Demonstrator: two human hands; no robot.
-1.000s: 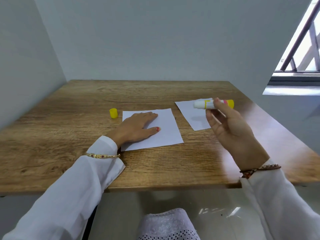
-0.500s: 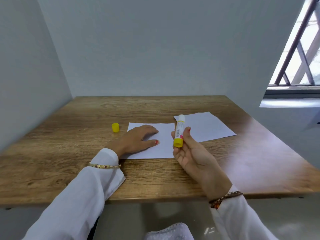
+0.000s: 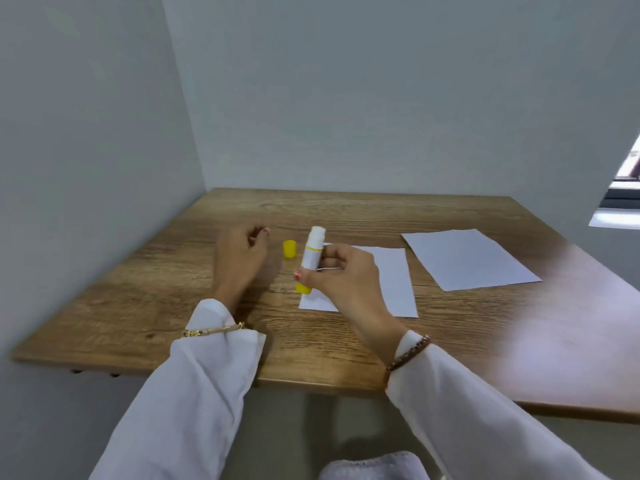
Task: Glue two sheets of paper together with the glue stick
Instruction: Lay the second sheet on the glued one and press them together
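Note:
My right hand [image 3: 341,277] grips an uncapped white glue stick [image 3: 312,252] with a yellow base, held nearly upright above the left edge of the near paper sheet [image 3: 393,282]. The stick's yellow cap [image 3: 289,249] stands on the wooden table [image 3: 145,299] just left of it. A little left of the cap, my left hand [image 3: 240,259] hovers with fingers loosely curled and holds nothing. A second white sheet [image 3: 467,258] lies further right, apart from the first.
Grey walls close in at the left and back of the table. A window sill [image 3: 616,216] shows at the far right. The table's front edge runs below my wrists.
My left hand has lifted off the near sheet and moved left beside the cap. My right hand has brought the glue stick left, still upright. The camera has turned left.

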